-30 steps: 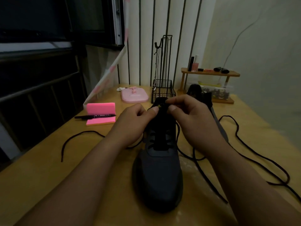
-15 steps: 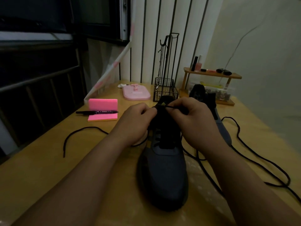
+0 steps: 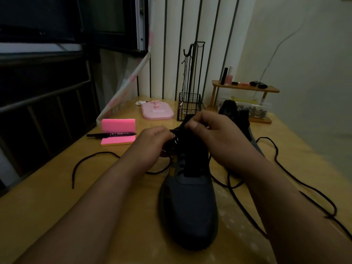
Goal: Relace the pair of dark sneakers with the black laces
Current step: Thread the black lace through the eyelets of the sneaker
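The left hand (image 3: 152, 143) pinches the black lace (image 3: 106, 152) by the eyelets of the sneaker (image 3: 188, 204) while the right hand (image 3: 213, 138) grips its tongue with curled fingers

I see a dark grey sneaker (image 3: 188, 206), black laces (image 3: 230, 180), a pink block (image 3: 118, 125), a pink tray (image 3: 157, 112), and a black-striped white wall (image 3: 172, 54).

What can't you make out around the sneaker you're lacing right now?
Head view:
Upper eyelets of the near sneaker: covered by the left hand and right hand.
Second sneaker: mostly behind the right hand.
Right loop of the black lace: runs off the frame edge.
Marker print: too small, dim.
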The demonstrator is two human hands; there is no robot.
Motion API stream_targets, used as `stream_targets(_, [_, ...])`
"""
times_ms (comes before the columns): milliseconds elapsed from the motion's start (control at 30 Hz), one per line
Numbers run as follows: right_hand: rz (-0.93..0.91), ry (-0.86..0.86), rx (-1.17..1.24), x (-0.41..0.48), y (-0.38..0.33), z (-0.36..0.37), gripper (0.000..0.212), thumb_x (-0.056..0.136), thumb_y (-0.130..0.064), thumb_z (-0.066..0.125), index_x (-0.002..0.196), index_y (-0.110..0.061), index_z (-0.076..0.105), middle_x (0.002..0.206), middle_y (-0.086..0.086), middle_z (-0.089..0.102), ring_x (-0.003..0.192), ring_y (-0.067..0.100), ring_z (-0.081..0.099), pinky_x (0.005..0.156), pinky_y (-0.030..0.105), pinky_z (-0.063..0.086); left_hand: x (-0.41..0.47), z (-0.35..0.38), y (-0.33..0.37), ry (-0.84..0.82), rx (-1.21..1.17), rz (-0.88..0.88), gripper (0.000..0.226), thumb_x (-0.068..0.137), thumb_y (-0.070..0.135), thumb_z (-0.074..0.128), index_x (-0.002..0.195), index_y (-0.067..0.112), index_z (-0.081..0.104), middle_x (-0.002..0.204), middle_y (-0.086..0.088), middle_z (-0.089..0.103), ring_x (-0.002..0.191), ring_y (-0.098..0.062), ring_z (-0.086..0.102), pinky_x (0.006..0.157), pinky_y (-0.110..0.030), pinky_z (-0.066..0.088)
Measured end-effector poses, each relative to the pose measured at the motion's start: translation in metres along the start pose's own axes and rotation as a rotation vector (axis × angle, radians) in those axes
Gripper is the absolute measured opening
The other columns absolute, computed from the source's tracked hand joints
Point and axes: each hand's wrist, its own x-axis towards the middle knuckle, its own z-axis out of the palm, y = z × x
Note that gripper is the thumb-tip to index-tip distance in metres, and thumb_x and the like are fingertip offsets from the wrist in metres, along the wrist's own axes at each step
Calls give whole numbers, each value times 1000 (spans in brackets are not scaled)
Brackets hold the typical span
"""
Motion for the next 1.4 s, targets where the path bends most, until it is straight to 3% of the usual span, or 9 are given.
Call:
stream_targets(167, [-104, -23, -200, -3, 5, 3, 7, 99, -30, 68, 103, -33, 73, 98, -19, 61, 93, -2, 59, 80, 20, 53, 2, 0, -2, 3, -4, 5, 27, 104, 21, 53, 95, 1, 68, 87, -9, 69, 82, -23, 66, 78, -39, 54])
stream_targets(333, [-122, 79, -248, -2, 7, 8, 5, 96, -34, 72, 99, -33, 76, 97, -17, 59, 93, 2, 59, 83, 30, 56, 1, 2, -1, 8, -10, 10, 26, 104, 22, 52, 88, 12, 70, 84, -6, 69, 83, -23, 66, 81, -42, 55])
stream_targets(533, [-144, 96, -362, 0, 7, 10, 16, 99, -36, 68, 111, -35, 77, 101, -12, 58, 96, 9, 58, 85, 36, 55, 2, -1, -3, 2, 6, 20, 25, 103, 20, 52, 87, 11, 69, 84, -7, 68, 84, -25, 66, 83, -45, 55])
stream_targets(667, [-144, 112, -415, 0, 6, 11, 14, 99, -36, 67, 108, -33, 77, 98, -11, 55, 94, 12, 58, 83, 39, 56, 1, 0, -3, 2, -6, 25, 25, 103, 17, 50, 85, 11, 66, 82, -6, 66, 81, -24, 64, 80, -42, 53])
stream_targets(1067, [-157, 73, -473, -2, 6, 8, 15, 100, -34, 64, 110, -29, 74, 100, -10, 52, 93, 13, 56, 78, 34, 53, 2, 1, -4, 4, -2, 31, 25, 103, 16, 49, 90, 3, 65, 81, -7, 65, 80, -22, 63, 79, -41, 51])
stream_targets(1167, [-154, 67, -481, -2, 6, 7, 15, 100, -34, 63, 110, -30, 73, 101, -9, 52, 94, 14, 56, 81, 37, 55, 3, 1, -5, 12, 8, 35, 27, 103, 16, 48, 95, -5, 62, 82, -8, 65, 80, -22, 63, 79, -41, 51])
stream_targets(1333, [-154, 55, -479, -3, 5, 7, 17, 100, -34, 63, 112, -28, 73, 105, -4, 55, 96, 17, 58, 84, 43, 56, 3, 2, -4, 9, -12, 33, 23, 103, 15, 50, 88, 6, 65, 81, -7, 63, 79, -21, 62, 77, -39, 51])
stream_targets(1400, [-153, 49, -486, -3, 5, 7, 17, 100, -34, 63, 112, -28, 73, 106, -3, 55, 96, 18, 58, 84, 43, 57, 3, 2, -4, 9, -12, 23, 25, 103, 15, 50, 93, -3, 63, 84, -9, 63, 81, -23, 62, 78, -39, 50])
